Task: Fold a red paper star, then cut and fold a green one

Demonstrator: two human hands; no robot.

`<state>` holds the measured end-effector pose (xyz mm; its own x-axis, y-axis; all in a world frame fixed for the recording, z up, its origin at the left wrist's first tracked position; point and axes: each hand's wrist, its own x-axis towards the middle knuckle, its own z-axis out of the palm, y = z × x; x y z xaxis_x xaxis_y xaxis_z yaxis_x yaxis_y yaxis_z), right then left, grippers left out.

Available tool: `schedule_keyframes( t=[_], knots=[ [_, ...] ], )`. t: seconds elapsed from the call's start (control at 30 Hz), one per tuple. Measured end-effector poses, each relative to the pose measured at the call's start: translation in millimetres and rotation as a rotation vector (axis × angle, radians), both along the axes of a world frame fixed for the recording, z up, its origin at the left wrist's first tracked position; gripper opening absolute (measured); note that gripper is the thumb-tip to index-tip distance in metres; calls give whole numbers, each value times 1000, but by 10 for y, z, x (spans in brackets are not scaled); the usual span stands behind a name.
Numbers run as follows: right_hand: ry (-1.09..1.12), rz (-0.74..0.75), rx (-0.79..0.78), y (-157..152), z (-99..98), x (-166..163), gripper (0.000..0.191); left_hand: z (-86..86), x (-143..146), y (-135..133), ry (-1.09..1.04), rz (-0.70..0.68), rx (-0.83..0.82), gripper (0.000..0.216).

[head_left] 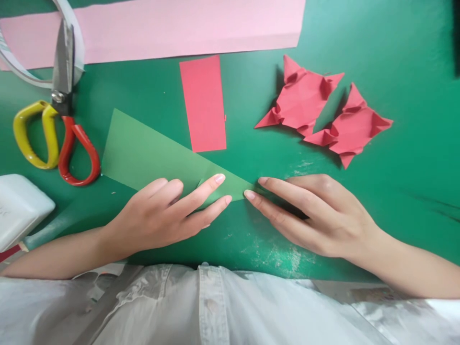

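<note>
A green paper sheet (143, 153) lies folded into a long triangle on the green table (395, 191). My left hand (165, 215) rests flat on its lower right part, fingers stretched out and pressing it down. My right hand (316, 215) lies with fingers extended, fingertips touching the paper's pointed right tip. Neither hand grips anything.
A red paper rectangle (203, 103) lies behind the green sheet. Two folded red paper shapes (323, 112) sit at the right. A long pink sheet (172, 28) runs along the back. Scissors (61, 105) with yellow and red handles lie at the left, a white object (17, 206) below them.
</note>
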<state>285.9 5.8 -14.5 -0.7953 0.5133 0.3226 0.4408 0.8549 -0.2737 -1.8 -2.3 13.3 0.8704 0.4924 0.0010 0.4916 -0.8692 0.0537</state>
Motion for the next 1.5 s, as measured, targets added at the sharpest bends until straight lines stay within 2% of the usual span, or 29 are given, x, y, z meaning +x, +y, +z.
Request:
schedule_keyframes(
  t=[0.2, 0.37, 0.53, 0.67, 0.8, 0.93, 1.13, 1.27, 1.5],
  knots=[
    [62, -64, -17, 28, 84, 5, 8, 5, 0, -4, 6, 2, 2, 49],
    [124, -58, -40, -1, 75, 47, 6, 12, 0, -4, 9, -1, -1, 48],
    [86, -4, 109, -10, 27, 64, 17, 10, 2, -6, 29, -1, -5, 48],
    [39, 14, 177, 2, 26, 18, 18, 25, 2, -7, 30, -2, 1, 47],
    [-22, 14, 97, -48, 45, -44, 24, 42, 18, -5, 35, 9, 5, 46],
    [-59, -21, 36, -140, 69, -101, 27, 34, 25, 1, -50, 22, -33, 37],
    [-85, -25, 0, -218, 88, -207, 29, 35, -1, 8, -122, 68, -160, 53],
    [-70, -30, -13, -246, 72, -283, 27, 26, -1, -18, -130, 93, -197, 52],
    [-91, 9, -28, -299, 55, -408, 30, 20, 7, -81, -152, 155, -38, 53]
  ],
)
